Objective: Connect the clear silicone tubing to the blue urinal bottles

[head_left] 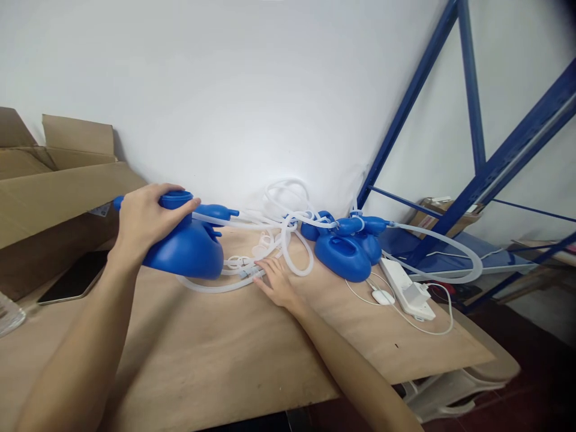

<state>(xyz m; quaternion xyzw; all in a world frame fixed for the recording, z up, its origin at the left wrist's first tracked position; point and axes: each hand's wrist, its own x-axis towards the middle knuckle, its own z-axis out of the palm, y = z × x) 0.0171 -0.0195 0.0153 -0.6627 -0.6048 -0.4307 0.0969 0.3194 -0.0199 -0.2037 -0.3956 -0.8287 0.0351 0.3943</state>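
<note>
My left hand [150, 216] is closed around the neck of a blue plastic bottle [189, 252] with a rounded body. Part of the neck and its rim show between thumb and fingers. My right hand [276, 282] lies low over the table, fingers stretched out, at a clear hose [225, 288] and small white fittings [238, 262]. Whether its fingertips press on the hose, I cannot tell. Behind the held bottle is a blue funnel-like end piece [216, 212]. Coiled white hoses [292, 222] run in a tangle toward several more blue bottles [344, 258] on the right.
An open cardboard box [67, 192] stands at the left, with a dark tablet or phone [74, 279] before it. A white power strip [407, 291] with cables lies near the right edge of the wooden table [216, 366]. Blue metal shelving [477, 186] rises beyond it.
</note>
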